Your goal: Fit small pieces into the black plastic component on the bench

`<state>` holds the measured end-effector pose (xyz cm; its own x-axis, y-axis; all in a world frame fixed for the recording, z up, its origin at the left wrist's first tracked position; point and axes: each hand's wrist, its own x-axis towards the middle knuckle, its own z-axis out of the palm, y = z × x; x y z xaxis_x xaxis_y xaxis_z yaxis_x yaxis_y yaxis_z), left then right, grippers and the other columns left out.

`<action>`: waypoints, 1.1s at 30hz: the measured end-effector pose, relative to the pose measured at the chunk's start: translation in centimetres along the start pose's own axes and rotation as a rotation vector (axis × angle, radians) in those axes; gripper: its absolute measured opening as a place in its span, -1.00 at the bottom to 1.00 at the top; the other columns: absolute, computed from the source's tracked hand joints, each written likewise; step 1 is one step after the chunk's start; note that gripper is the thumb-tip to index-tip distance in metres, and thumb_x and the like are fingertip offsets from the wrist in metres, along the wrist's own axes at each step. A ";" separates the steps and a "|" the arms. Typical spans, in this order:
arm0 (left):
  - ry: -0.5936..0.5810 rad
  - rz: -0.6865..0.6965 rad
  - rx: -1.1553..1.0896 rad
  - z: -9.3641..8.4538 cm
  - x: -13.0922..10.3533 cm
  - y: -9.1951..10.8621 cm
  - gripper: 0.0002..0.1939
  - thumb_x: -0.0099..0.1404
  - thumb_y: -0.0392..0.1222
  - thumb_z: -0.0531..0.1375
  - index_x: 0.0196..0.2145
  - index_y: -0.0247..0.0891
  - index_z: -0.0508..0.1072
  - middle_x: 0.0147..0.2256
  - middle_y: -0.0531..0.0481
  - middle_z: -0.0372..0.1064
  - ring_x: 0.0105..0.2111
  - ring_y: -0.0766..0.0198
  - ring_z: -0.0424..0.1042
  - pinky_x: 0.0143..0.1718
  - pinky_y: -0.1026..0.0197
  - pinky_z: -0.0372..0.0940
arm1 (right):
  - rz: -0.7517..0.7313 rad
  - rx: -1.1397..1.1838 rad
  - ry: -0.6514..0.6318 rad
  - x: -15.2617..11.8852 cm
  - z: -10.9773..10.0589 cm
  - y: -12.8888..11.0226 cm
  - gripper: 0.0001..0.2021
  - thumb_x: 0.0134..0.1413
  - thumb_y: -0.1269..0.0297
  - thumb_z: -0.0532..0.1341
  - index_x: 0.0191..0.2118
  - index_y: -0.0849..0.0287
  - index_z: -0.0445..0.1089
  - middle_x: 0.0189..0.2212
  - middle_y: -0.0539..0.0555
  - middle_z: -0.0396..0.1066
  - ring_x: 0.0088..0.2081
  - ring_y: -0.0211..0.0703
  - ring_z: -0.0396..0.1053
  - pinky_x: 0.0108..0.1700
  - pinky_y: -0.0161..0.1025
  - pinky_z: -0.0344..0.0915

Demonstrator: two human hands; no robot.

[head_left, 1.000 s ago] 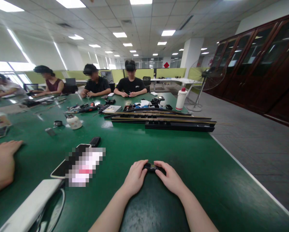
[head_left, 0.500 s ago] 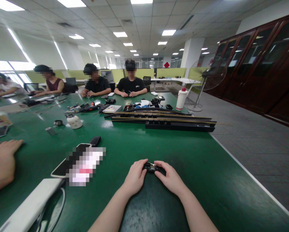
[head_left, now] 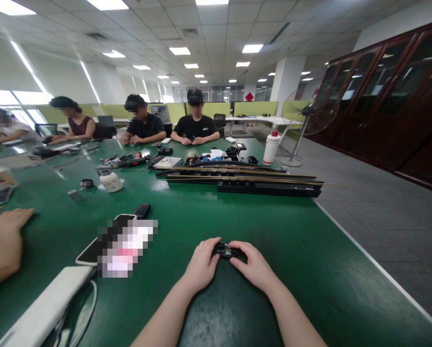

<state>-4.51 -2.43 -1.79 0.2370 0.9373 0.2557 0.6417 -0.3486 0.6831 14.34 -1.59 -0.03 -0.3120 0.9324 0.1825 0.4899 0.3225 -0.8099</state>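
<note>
A small black device (head_left: 226,250) with lighter parts showing in its middle is held low over the green table (head_left: 291,231), or rests on it; I cannot tell which. My left hand (head_left: 203,262) has its thumb and fingers closed round the left end. At the right end, my right hand (head_left: 252,264) grips it the same way, thumb on the near side and fingers on the far side. Both palms hide the device's ends, so its exact kind does not show.
Left of my hands lie a phone (head_left: 93,246), a blurred-out patch and a long white case (head_left: 49,308) with cables. Black rails (head_left: 269,188) with thin rods cross the table ahead. A white jar (head_left: 111,181) stands left; a co-worker's hand (head_left: 13,221) rests at far left.
The device has turned slightly between my hands, and the bright part in its middle shows less. Both hands have stayed almost in place.
</note>
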 end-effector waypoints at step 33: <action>-0.028 0.032 0.031 -0.1 0.0 0.0 -0.55 0.11 -0.24 0.17 -0.01 -0.14 0.27 -0.05 -0.08 0.29 -0.03 0.11 0.23 0.01 -0.03 0.14 | -0.029 -0.050 -0.025 0.1 0.0 -0.2 -0.79 -0.16 0.39 0.25 -0.30 0.06 0.45 -0.17 0.07 0.44 -0.08 -0.07 0.33 0.03 -0.05 0.19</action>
<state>-4.62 -2.46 -1.77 0.2778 0.9255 0.2573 0.6560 -0.3784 0.6530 14.25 -1.57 0.18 -0.3467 0.9183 0.1909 0.5206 0.3577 -0.7752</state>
